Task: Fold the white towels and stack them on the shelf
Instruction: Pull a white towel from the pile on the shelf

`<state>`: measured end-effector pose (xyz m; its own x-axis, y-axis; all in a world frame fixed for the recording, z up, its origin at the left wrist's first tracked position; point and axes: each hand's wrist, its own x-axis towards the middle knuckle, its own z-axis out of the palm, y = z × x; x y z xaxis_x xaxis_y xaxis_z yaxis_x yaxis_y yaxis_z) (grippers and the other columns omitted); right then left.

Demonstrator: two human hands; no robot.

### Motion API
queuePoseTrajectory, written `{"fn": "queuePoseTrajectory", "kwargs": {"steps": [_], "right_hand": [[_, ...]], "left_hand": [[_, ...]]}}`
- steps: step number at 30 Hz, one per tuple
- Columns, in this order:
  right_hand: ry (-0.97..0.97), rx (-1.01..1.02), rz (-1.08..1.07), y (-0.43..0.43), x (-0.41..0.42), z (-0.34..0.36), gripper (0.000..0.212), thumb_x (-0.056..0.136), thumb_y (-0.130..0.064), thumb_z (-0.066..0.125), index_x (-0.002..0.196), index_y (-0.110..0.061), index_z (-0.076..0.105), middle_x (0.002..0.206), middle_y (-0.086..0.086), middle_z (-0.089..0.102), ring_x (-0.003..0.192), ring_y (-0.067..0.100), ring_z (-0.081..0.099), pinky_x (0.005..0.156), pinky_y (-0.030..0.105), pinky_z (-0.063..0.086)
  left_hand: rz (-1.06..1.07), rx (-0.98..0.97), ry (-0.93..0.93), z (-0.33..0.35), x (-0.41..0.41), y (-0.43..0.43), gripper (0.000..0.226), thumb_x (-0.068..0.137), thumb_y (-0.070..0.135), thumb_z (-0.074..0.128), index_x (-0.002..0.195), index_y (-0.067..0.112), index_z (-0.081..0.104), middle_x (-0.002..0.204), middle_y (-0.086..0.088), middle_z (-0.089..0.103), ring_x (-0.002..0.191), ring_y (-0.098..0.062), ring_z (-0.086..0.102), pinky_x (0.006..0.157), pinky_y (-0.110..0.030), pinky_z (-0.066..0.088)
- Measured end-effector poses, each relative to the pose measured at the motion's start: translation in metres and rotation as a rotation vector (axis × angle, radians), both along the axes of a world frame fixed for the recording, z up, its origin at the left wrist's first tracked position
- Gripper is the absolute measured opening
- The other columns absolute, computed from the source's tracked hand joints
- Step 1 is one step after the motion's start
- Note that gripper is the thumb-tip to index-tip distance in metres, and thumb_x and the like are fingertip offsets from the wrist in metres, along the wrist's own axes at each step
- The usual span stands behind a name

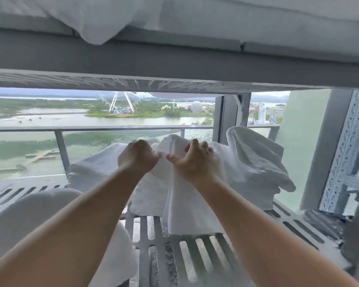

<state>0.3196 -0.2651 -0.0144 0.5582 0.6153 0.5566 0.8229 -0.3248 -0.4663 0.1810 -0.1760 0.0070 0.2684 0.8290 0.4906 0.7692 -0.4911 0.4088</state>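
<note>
White towels [187,183], grey slatted shelf [174,255]

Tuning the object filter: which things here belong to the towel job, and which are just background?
Job: left hand and right hand gripping the held towel; crumpled towels at right; slatted shelf.
Background: balcony railing; Ferris wheel; white dome.

beyond the glass: a ferris wheel [120,102] stands upper centre on a green island [145,113], with a white dome [197,106] to its right. a river [112,120] runs across below them. a grey balcony railing [91,128] crosses the middle left, its post [61,152] beneath it. a dark window mullion [226,117] stands centre right. distant hills [29,95] lie upper left.
</note>
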Motion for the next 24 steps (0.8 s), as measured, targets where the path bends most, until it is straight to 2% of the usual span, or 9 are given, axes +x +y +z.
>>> {"fn": "queuePoseTrajectory", "kwargs": {"steps": [2, 4, 7, 12, 16, 18, 20, 24], "right_hand": [[0.011, -0.032, 0.049, 0.006, 0.001, -0.005, 0.069, 0.072, -0.069, 0.062, 0.118, -0.018, 0.055, 0.121, 0.007, 0.053, 0.119, 0.030, 0.048, 0.097, 0.050, 0.045], [-0.010, -0.021, 0.083, 0.007, 0.003, -0.008, 0.054, 0.081, -0.051, 0.058, 0.120, -0.014, 0.057, 0.122, 0.011, 0.053, 0.121, 0.032, 0.047, 0.097, 0.051, 0.046], [0.008, 0.036, 0.117, 0.000, 0.006, -0.009, 0.041, 0.087, -0.036, 0.054, 0.118, -0.009, 0.059, 0.121, 0.013, 0.055, 0.117, 0.033, 0.050, 0.096, 0.047, 0.047], [0.006, 0.185, 0.136, -0.023, 0.000, 0.001, 0.029, 0.093, -0.034, 0.047, 0.107, -0.011, 0.058, 0.109, 0.011, 0.060, 0.104, 0.031, 0.057, 0.077, 0.037, 0.040], [0.027, 0.275, 0.108, -0.047, -0.010, 0.017, 0.024, 0.091, -0.038, 0.045, 0.098, -0.017, 0.051, 0.099, 0.003, 0.057, 0.095, 0.028, 0.055, 0.073, 0.036, 0.038], [0.044, 0.303, 0.095, -0.059, -0.017, 0.024, 0.022, 0.088, -0.041, 0.042, 0.093, -0.020, 0.047, 0.094, -0.001, 0.051, 0.088, 0.025, 0.051, 0.071, 0.036, 0.036], [0.071, 0.326, 0.072, -0.072, -0.025, 0.027, 0.022, 0.088, -0.041, 0.042, 0.092, -0.020, 0.048, 0.092, -0.002, 0.052, 0.084, 0.023, 0.050, 0.069, 0.036, 0.036], [0.138, 0.329, 0.015, -0.098, -0.044, 0.011, 0.023, 0.088, -0.037, 0.044, 0.091, -0.016, 0.052, 0.090, 0.003, 0.056, 0.078, 0.026, 0.053, 0.066, 0.036, 0.037]], "left_hand": [[0.009, -0.011, -0.018, -0.002, 0.003, -0.002, 0.027, 0.084, 0.043, 0.066, 0.077, 0.017, 0.071, 0.082, -0.005, 0.071, 0.089, -0.031, 0.068, 0.064, -0.031, 0.046], [0.022, 0.008, -0.035, -0.003, 0.002, -0.005, 0.019, 0.088, 0.038, 0.067, 0.091, 0.020, 0.073, 0.093, -0.005, 0.074, 0.095, -0.030, 0.068, 0.073, -0.034, 0.052], [0.039, 0.076, -0.043, -0.005, -0.002, -0.013, 0.015, 0.092, 0.038, 0.067, 0.096, 0.023, 0.070, 0.095, -0.003, 0.074, 0.095, -0.029, 0.067, 0.073, -0.033, 0.050], [0.044, 0.130, -0.076, 0.000, -0.016, -0.032, 0.015, 0.096, 0.038, 0.059, 0.098, 0.024, 0.066, 0.092, -0.001, 0.071, 0.091, -0.027, 0.064, 0.068, -0.033, 0.044], [0.029, 0.181, -0.091, 0.006, -0.040, -0.049, 0.018, 0.098, 0.039, 0.055, 0.099, 0.023, 0.064, 0.093, -0.001, 0.071, 0.090, -0.027, 0.064, 0.071, -0.036, 0.049], [0.026, 0.213, -0.110, 0.007, -0.056, -0.057, 0.022, 0.099, 0.038, 0.054, 0.102, 0.020, 0.065, 0.101, -0.004, 0.069, 0.093, -0.028, 0.064, 0.074, -0.037, 0.050], [0.020, 0.213, -0.149, 0.005, -0.072, -0.066, 0.028, 0.100, 0.038, 0.051, 0.108, 0.015, 0.064, 0.113, -0.009, 0.061, 0.097, -0.030, 0.061, 0.074, -0.037, 0.043], [-0.029, 0.106, -0.192, -0.006, -0.098, -0.086, 0.030, 0.097, 0.035, 0.044, 0.106, 0.013, 0.062, 0.121, -0.008, 0.052, 0.089, -0.021, 0.049, 0.077, -0.035, 0.036]]}}
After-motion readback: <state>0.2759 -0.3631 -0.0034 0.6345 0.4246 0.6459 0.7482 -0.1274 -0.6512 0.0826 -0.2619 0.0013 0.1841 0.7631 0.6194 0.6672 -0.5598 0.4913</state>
